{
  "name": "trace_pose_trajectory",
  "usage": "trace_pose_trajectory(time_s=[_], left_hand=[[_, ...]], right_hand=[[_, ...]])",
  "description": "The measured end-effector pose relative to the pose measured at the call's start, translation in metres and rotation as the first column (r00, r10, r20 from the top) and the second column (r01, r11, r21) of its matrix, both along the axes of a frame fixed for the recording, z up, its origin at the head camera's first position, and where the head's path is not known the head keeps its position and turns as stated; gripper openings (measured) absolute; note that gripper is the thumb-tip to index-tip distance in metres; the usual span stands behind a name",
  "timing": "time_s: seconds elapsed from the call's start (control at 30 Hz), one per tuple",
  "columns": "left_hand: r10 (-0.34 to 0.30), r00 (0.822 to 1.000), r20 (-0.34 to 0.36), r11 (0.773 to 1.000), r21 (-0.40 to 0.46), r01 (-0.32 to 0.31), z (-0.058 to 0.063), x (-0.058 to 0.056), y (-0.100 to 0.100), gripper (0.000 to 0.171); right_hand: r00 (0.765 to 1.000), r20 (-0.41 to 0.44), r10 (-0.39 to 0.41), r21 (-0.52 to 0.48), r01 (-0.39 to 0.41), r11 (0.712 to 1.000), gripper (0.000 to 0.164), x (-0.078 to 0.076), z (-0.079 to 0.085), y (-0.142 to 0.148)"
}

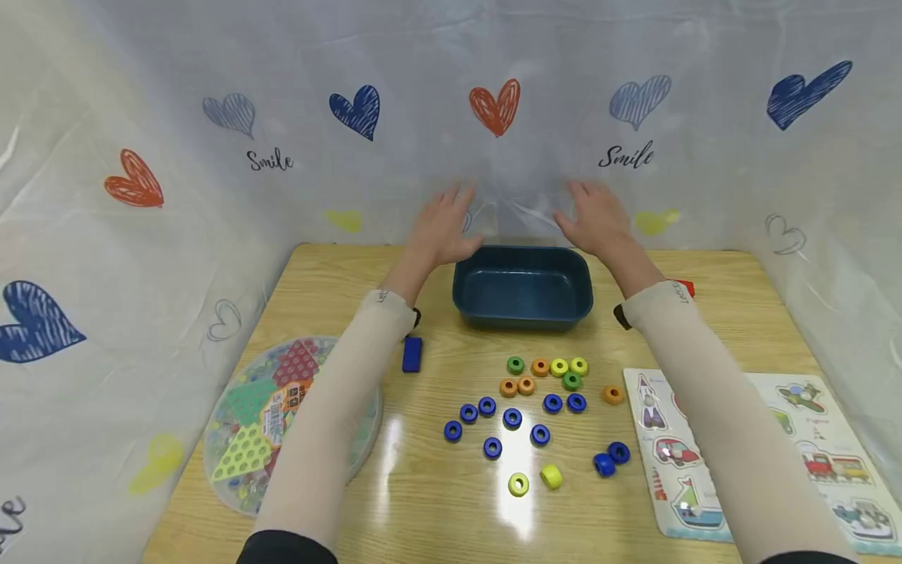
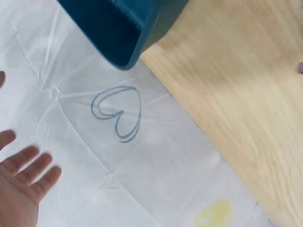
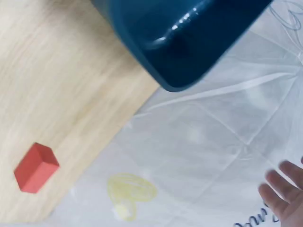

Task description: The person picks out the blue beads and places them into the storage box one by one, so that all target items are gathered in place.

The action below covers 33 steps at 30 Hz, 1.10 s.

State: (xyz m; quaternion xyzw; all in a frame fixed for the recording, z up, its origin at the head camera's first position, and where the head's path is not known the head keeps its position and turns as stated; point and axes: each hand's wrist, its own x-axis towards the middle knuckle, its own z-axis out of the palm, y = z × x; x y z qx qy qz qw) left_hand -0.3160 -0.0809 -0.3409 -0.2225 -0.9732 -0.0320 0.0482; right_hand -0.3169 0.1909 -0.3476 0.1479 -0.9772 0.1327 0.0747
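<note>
A dark teal rectangular bin (image 1: pixel 523 323) stands at the back edge of the table, its inside bare. My left hand (image 1: pixel 442 227) is raised beyond the bin's left back corner, fingers spread and pointing at the curtain. On the other side my right hand (image 1: pixel 595 218) is held up the same way. Neither hand holds anything. The left wrist view shows loose, spread fingers (image 2: pixel 40 172) apart from the bin. In the right wrist view the fingers (image 3: pixel 281 187) are also away from it.
Blue beads (image 1: pixel 512 418) and orange, green and yellow ones (image 1: pixel 540 367) lie scattered in front. A round game board (image 1: pixel 243 454) is at left, a picture puzzle board (image 1: pixel 676 470) at right. A blue block (image 1: pixel 412 355) and a red block (image 3: pixel 35 169) flank the bin. A curtain (image 1: pixel 423 47) hangs behind.
</note>
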Motion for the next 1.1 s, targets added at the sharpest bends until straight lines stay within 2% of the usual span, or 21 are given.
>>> trace_pose_trajectory(time_s=[0.1,0.2,0.3,0.43,0.53,0.63,0.77,0.83,0.97,1.1], left_hand=[[-0.061,0.998,0.025,0.996,0.067,0.059,-0.008,0.016,-0.012,0.067],[-0.136,0.989,0.061,0.978,0.169,0.124,-0.019,0.037,-0.026,0.054],[-0.204,0.975,0.088,0.944,0.283,0.171,-0.034,0.063,-0.040,0.043],[-0.280,0.955,0.095,0.889,0.400,0.221,-0.060,0.101,-0.054,0.032],[-0.313,0.939,0.138,0.869,0.441,0.225,-0.078,0.128,-0.061,0.031],[-0.362,0.911,0.197,0.846,0.481,0.232,-0.092,0.149,-0.066,0.034],[-0.429,0.870,0.244,0.808,0.534,0.249,-0.104,0.170,-0.069,0.039],[-0.439,0.860,0.261,0.801,0.547,0.243,-0.107,0.179,-0.070,0.040],[-0.438,0.846,0.305,0.803,0.557,0.214,-0.116,0.195,-0.073,0.043],[-0.435,0.827,0.356,0.798,0.578,0.171,-0.129,0.209,-0.076,0.043]], right_hand=[[0.999,0.046,-0.008,-0.078,0.011,0.997,0.059,0.009,-0.010,0.010],[0.994,0.112,-0.020,-0.183,0.041,0.982,0.058,0.023,-0.024,0.021],[0.985,0.171,-0.005,-0.301,0.057,0.952,0.056,0.036,-0.038,0.029],[0.970,0.243,0.031,-0.438,0.081,0.895,0.054,0.054,-0.058,0.038],[0.954,0.297,0.045,-0.488,0.111,0.866,0.054,0.066,-0.074,0.043],[0.939,0.341,0.046,-0.512,0.144,0.847,0.055,0.077,-0.090,0.044],[0.926,0.377,0.029,-0.563,0.205,0.801,0.056,0.084,-0.108,0.042],[0.926,0.378,0.021,-0.594,0.225,0.773,0.056,0.085,-0.115,0.039],[0.936,0.351,0.016,-0.643,0.229,0.731,0.051,0.085,-0.124,0.034],[0.946,0.323,0.010,-0.656,0.216,0.723,0.047,0.085,-0.126,0.030]])
